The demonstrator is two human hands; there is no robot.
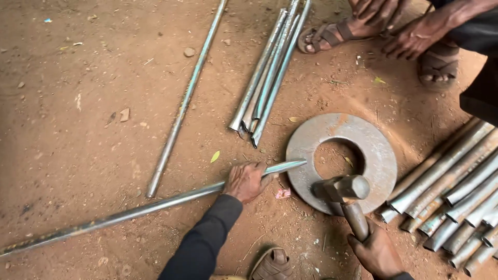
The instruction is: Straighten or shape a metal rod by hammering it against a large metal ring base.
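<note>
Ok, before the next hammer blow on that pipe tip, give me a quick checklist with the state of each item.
1. Pipe tip on the anvil ring: the long pipe ends with its flattened tip at the rim of the steel ring. Ok.
2. Left hand holds the pipe down, just behind the tip. Ok, but close to the strike spot.
3. Right hand grips the hammer handle; the head rests on the ring. Ok.
4. Another person's hands and sandalled feet are beyond the ring, apart from it. Ok.
5. Ring seated flat on the dirt: cannot tell.
6. Finished pipe bundle lies clear of the ring. Ok.
</note>
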